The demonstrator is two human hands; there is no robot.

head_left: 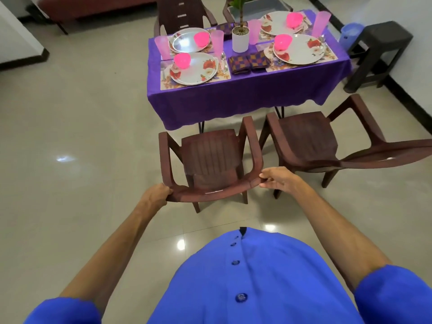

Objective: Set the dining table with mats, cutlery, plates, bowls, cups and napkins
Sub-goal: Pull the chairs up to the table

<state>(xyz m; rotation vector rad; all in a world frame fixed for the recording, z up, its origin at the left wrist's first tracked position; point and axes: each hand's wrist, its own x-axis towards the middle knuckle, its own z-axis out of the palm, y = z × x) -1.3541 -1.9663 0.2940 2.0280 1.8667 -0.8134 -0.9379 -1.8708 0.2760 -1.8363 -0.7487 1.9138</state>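
My left hand (156,195) grips the left end of the backrest of a brown plastic chair (210,157). My right hand (278,180) holds the right end of the same backrest. The chair faces the dining table (233,94), which wears a purple cloth. On it lie floral mats with plates (194,69), pink bowls (182,60), pink cups (162,46) and folded checked napkins (249,63). Cutlery (224,60) lies beside the near left plate.
A second brown chair (311,141) stands to the right, close to the first. Another chair (184,15) sits at the table's far side. A white plant pot (240,39) stands mid-table. A dark stool (376,54) and blue bucket (350,33) stand at right.
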